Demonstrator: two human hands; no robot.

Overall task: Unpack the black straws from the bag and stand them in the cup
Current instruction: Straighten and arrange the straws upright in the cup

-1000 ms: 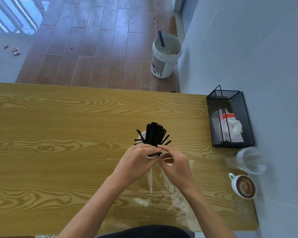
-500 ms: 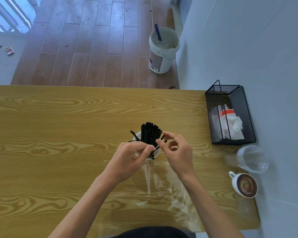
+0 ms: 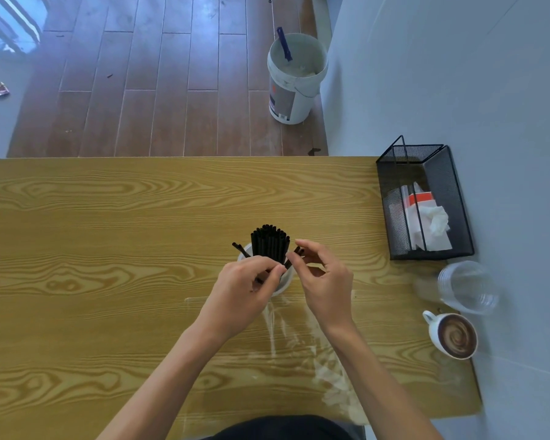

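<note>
A bundle of black straws (image 3: 270,243) stands upright in a white cup (image 3: 284,282) at the table's middle. One straw leans out to the left over the rim. My left hand (image 3: 245,289) covers the cup's near side, with its fingertips pinched on the base of the bundle. My right hand (image 3: 323,277) is at the cup's right edge, its thumb and forefinger pinching a loose straw that leans out to the right. The clear plastic bag (image 3: 302,341) lies flat and crumpled on the table between my forearms.
A black mesh holder (image 3: 451,198) with napkins stands at the table's right edge by the wall. Near it are a clear plastic cup (image 3: 467,290) on its side and a mug of coffee (image 3: 454,336). A white bucket (image 3: 294,81) sits on the floor beyond the wooden table (image 3: 108,249).
The spread straws have been gathered into a tighter upright bundle. My right hand has lifted off the cup's front and now pinches one straw at the right.
</note>
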